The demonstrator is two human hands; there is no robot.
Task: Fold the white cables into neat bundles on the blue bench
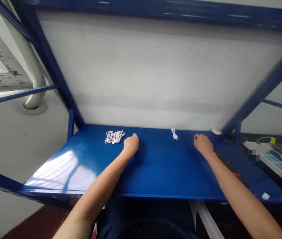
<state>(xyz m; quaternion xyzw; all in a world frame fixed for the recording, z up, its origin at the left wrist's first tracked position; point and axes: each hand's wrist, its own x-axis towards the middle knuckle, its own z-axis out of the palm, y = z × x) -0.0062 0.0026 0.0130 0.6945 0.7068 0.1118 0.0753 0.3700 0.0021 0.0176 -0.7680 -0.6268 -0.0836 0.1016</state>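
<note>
The left hand [131, 144] was over the blue worktop [155, 166], its fingers curled in, just beside a group of coiled white cables [114, 136] that lay to its left near the back edge. A separate white cable [174, 133], also bundled up, lay between the hands, nearer the right hand [202, 143]. That hand's fingers were bent too, and it touched neither the bundle nor the other hand; the two were well apart. With both palms turned from view, I could not tell whether either one gripped anything. Past the right hand, a white rounded object [216, 132] sat by the back edge, a power strip [280, 164] lay at the far right, and a small white block [265, 196] stood near the front edge
</note>
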